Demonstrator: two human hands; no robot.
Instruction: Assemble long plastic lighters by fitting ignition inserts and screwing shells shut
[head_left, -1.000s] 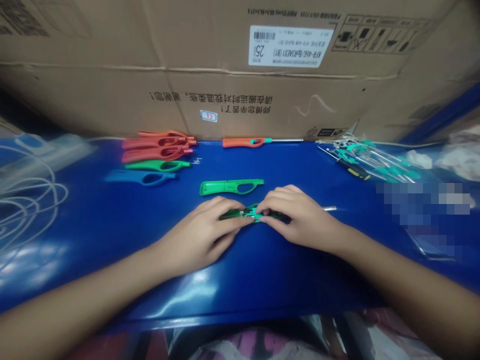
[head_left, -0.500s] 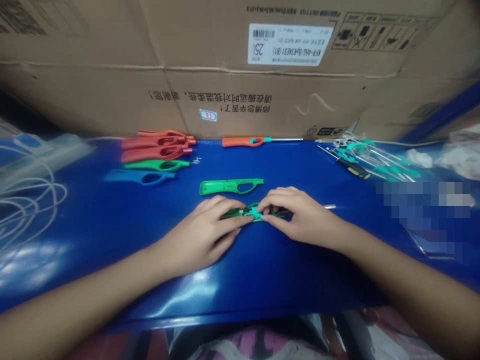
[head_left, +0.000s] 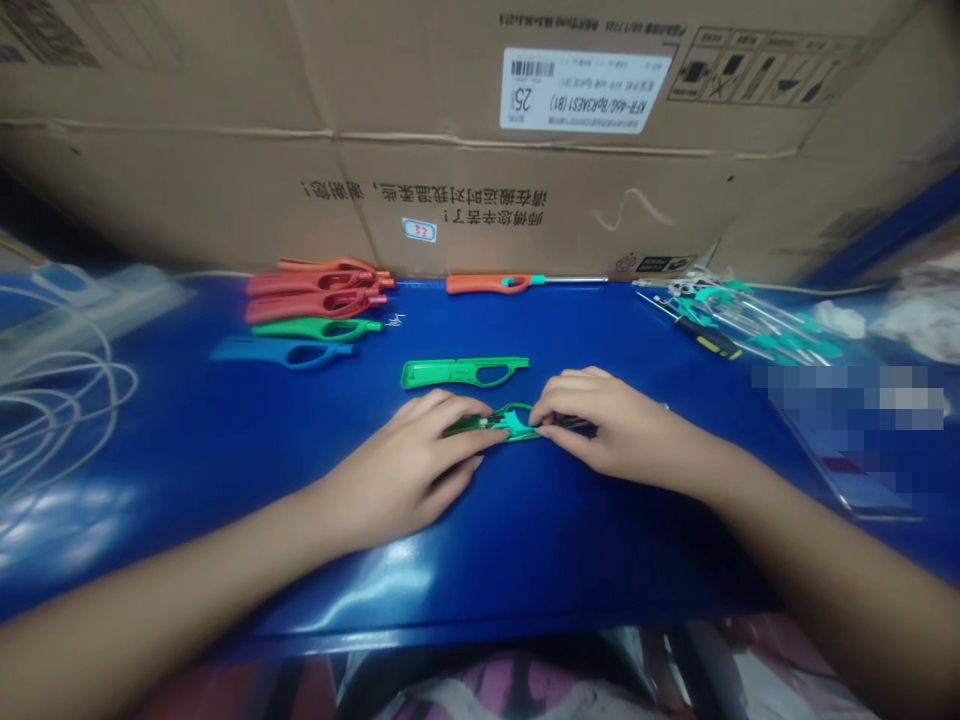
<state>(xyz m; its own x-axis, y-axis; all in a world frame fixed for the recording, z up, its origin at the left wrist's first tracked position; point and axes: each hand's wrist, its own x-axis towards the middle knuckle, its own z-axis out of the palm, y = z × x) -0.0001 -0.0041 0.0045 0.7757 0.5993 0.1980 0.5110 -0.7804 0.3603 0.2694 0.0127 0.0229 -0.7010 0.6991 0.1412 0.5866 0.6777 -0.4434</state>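
Observation:
On the blue table lies a green lighter half-shell (head_left: 517,432) with a teal trigger (head_left: 514,422) and inner parts set in it. My left hand (head_left: 420,455) grips its handle end, thumb and fingers pinched on the left side. At the neck end, the fingertips of my right hand (head_left: 600,425) close on the lighter, hiding most of the metal tube. Just beyond them rests the other green shell half (head_left: 465,373), its hollow side facing up.
A finished-looking orange lighter (head_left: 495,284) lies by the cardboard box (head_left: 420,110). Red, green and blue shells (head_left: 285,353) are at back left, with a white cable (head_left: 112,370) nearby. At right are teal-and-metal lighter rods (head_left: 757,315), a screwdriver (head_left: 709,338) and a flat, partly blurred object (head_left: 885,500).
My right hand has slid slightly to the right along the lighter, baring more of the teal trigger and covering more of the tube. My left hand stays in place.

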